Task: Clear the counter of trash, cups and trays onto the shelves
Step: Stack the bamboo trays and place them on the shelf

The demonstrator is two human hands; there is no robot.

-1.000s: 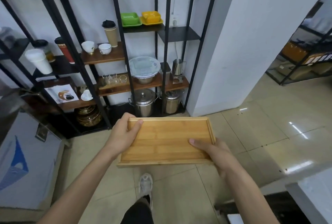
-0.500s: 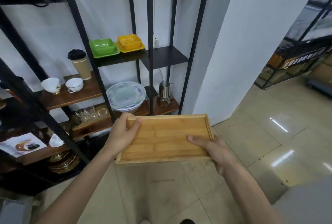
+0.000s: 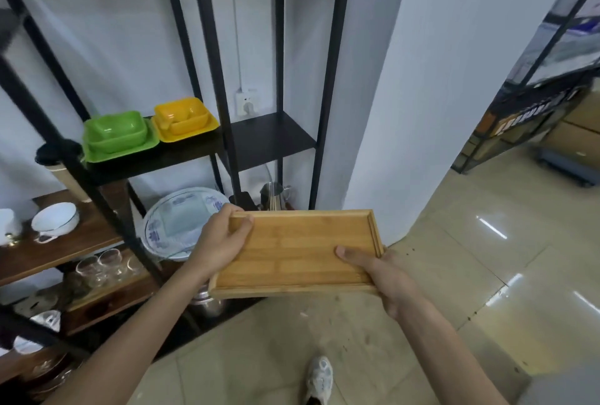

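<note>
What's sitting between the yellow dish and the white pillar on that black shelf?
In the head view, nothing: the black shelf is bare from the yellow dish to the pillar.

White wall (image 3: 113, 47), white pillar (image 3: 422, 96), glossy beige floor tiles (image 3: 487, 258)

Both hands hold a wooden tray (image 3: 302, 252) level above the tiled floor (image 3: 454, 291). The left hand (image 3: 220, 242) has its grip on the far corner at 9 o'clock, thumb over the rim; the right hand (image 3: 386, 278) takes the near corner at 4 o'clock, thumb lying inside the tray. Toward 12 o'clock stands a black shelf rack (image 3: 272, 141) — one black shelf bare, and at 10 o'clock a green dish (image 3: 117, 135) just beside a yellow dish (image 3: 183, 120). Lower, a white plate (image 3: 175, 226) and a steel jug (image 3: 276, 198). A shoe (image 3: 319, 378) shows at 6 o'clock.
</note>
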